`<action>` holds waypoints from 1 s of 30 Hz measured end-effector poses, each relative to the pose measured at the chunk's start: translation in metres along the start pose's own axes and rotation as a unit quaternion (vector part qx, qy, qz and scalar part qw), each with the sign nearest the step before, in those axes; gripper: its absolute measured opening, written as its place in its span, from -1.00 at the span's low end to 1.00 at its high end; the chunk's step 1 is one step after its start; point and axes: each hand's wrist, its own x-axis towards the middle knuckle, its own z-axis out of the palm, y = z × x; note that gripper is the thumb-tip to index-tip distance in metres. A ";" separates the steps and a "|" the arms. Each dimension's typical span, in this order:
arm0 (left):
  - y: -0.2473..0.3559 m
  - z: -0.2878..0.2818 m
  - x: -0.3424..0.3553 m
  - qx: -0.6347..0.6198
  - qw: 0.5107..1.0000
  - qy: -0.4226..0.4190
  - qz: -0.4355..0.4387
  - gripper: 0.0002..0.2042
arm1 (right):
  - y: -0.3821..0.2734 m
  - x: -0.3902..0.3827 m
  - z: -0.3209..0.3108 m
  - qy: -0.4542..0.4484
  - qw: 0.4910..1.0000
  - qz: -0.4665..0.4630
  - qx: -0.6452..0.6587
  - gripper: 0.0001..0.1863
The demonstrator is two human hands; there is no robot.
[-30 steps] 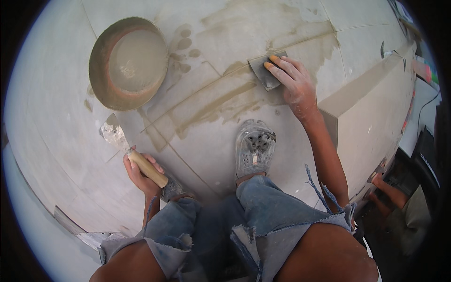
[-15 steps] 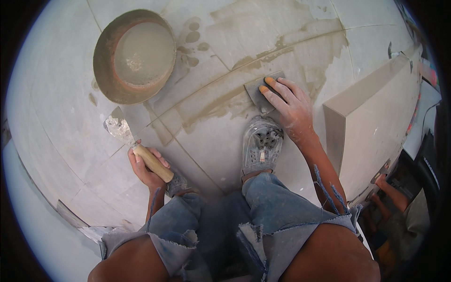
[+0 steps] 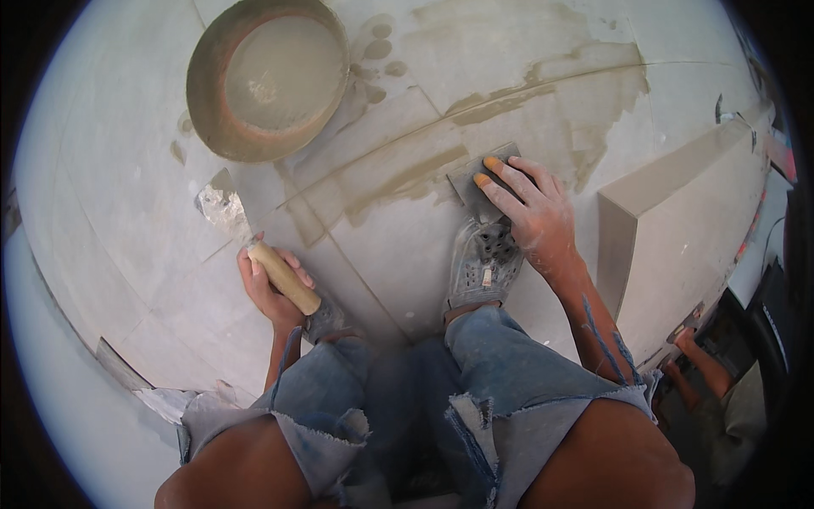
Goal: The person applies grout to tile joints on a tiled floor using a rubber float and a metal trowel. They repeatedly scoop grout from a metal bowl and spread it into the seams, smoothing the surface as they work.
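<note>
My left hand (image 3: 275, 284) is closed round the wooden handle of a putty knife (image 3: 225, 212), its blade smeared with pale residue and pointing away from me. My right hand (image 3: 538, 208) presses a flat grey rubber float (image 3: 476, 182) against the tiled floor (image 3: 373, 263), just ahead of my right clog. Two of its fingertips wear orange covers. Wet grey-brown grout (image 3: 415, 178) lies in streaks along the tile joints beside the float. Beyond the putty knife stands a round basin (image 3: 203, 110) holding grey-brown grout mix.
A box-like, beige-clad raised block (image 3: 661, 182) stands to my right, with a hammer-like tool (image 3: 721, 109) at its far end. Grey clogs (image 3: 487, 263) are on my feet. Another person's arm (image 3: 708, 360) shows at the lower right. Grout drips (image 3: 377, 49) spot the floor beside the basin.
My right hand has drawn the float slightly nearer my right clog. The whole view has shifted a little, so the basin sits higher and further right. Both grips are unchanged.
</note>
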 end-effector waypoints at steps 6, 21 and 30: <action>0.002 0.002 0.002 -0.003 1.000 -0.014 0.004 -0.47 | 0.001 0.037 0.016 0.050 0.998 0.032 0.010 -0.46; 0.003 0.002 0.000 -0.002 1.000 -0.017 0.000 -0.44 | 0.000 0.031 0.016 0.066 0.997 0.045 -0.004 -0.40; -0.001 0.002 -0.001 -0.006 1.000 -0.019 0.009 -0.45 | -0.022 0.008 -0.004 0.003 1.000 0.017 0.010 -0.45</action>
